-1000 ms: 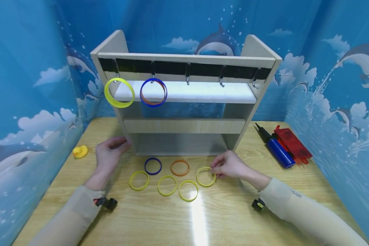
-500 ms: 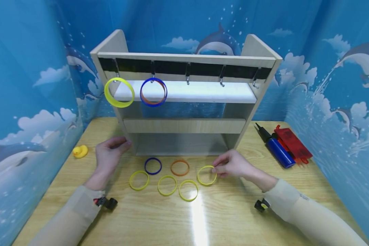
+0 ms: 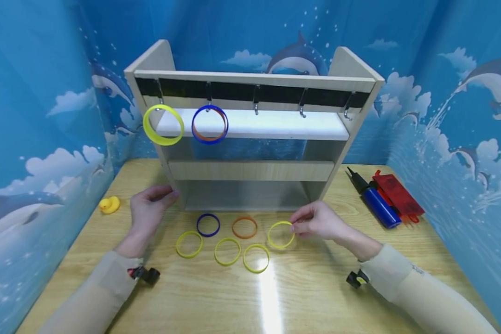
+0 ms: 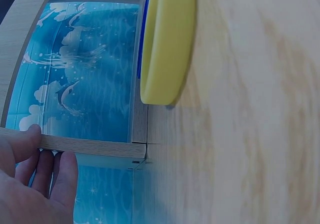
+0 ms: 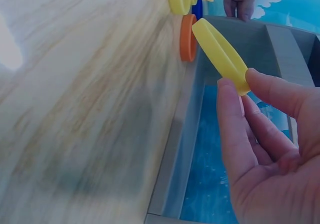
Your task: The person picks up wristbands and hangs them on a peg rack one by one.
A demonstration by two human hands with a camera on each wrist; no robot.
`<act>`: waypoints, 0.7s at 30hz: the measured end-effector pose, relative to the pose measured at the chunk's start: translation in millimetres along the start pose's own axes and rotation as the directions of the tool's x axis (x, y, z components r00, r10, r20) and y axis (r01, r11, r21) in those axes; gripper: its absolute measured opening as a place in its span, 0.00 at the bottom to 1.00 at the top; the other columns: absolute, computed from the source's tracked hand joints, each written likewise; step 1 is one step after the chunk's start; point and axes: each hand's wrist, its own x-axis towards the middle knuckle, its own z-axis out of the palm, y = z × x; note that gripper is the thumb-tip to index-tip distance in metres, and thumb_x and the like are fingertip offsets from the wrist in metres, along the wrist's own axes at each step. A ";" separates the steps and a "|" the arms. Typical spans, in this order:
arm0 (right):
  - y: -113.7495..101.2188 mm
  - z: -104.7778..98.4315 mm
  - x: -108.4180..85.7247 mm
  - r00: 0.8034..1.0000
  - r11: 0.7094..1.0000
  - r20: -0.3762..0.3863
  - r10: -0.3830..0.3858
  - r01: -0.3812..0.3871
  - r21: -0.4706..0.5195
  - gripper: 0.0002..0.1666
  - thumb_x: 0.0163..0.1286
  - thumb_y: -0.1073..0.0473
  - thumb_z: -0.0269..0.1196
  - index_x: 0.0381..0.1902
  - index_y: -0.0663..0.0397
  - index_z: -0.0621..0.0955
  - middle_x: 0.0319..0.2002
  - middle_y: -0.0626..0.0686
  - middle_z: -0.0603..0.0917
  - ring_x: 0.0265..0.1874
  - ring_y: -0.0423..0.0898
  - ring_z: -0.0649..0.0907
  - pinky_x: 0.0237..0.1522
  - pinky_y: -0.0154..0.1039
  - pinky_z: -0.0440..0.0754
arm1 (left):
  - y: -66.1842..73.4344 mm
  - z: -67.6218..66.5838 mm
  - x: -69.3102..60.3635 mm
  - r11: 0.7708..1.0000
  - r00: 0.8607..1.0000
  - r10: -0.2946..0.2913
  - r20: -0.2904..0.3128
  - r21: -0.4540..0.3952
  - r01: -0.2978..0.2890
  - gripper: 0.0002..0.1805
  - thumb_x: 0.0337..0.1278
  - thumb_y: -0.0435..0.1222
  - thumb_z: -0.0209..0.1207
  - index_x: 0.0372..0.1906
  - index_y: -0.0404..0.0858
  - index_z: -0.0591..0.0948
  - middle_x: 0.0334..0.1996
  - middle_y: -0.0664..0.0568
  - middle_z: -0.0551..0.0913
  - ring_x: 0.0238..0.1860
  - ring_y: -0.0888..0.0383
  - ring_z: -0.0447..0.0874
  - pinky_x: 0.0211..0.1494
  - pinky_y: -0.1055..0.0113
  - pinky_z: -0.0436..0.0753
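Note:
My left hand (image 3: 148, 208) grips the front edge of the left side panel (image 4: 95, 145) of a small wooden shelf (image 3: 250, 170), thumb on one face and fingers on the other. Between thumb and fingertips my right hand (image 3: 320, 221) pinches a yellow ring (image 5: 218, 53), tilted up from the table. To its left lie an orange ring (image 3: 244, 238), a blue ring (image 3: 208, 236) and several more yellow rings, one of them (image 3: 227, 265) in the middle. From the shelf's hooks hang a yellow ring (image 3: 163, 141) and a blue ring (image 3: 209, 141) with orange behind it.
Three hooks to the right, one a middle hook (image 3: 256, 109), bear no rings. A yellow toy duck (image 3: 109, 204) sits at the left. On the right lie a blue hand pump (image 3: 377, 204) and a red flat object (image 3: 400, 195). Printed curtains (image 3: 250, 28) enclose the wooden table (image 3: 200, 297).
My right hand has moved slightly right and away from me, with the yellow ring rising and tilting a little. The left hand stays on the shelf panel.

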 end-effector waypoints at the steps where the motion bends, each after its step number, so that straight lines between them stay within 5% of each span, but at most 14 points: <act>1: -1.4 -0.5 -0.2 1.000 1.000 0.000 -0.005 0.005 0.001 0.19 0.73 0.64 0.76 0.55 0.73 0.89 0.42 0.59 0.96 0.39 0.50 0.96 0.47 0.47 0.97 | -0.2 -0.1 0.2 1.000 1.000 -0.001 0.001 -0.001 0.001 0.19 0.71 0.43 0.76 0.60 0.39 0.91 0.41 0.73 0.92 0.43 0.73 0.88 0.48 0.78 0.86; 12: -15.1 -4.3 -3.1 0.997 0.998 -0.027 -0.067 0.067 0.013 0.19 0.71 0.65 0.76 0.55 0.73 0.89 0.42 0.61 0.96 0.41 0.56 0.96 0.45 0.42 0.97 | -1.0 -0.1 1.0 1.000 1.000 0.003 0.005 -0.015 -0.003 0.21 0.71 0.44 0.76 0.61 0.38 0.90 0.47 0.65 0.96 0.43 0.74 0.89 0.48 0.78 0.86; 21: -32.5 -2.5 -4.9 0.992 0.989 -0.043 -0.121 0.124 0.076 0.18 0.71 0.67 0.75 0.55 0.74 0.89 0.40 0.58 0.96 0.37 0.41 0.95 0.44 0.38 0.96 | 0.1 -0.3 -0.2 1.000 1.000 0.007 0.003 0.002 -0.007 0.20 0.72 0.44 0.76 0.61 0.39 0.90 0.41 0.74 0.92 0.43 0.75 0.88 0.48 0.79 0.85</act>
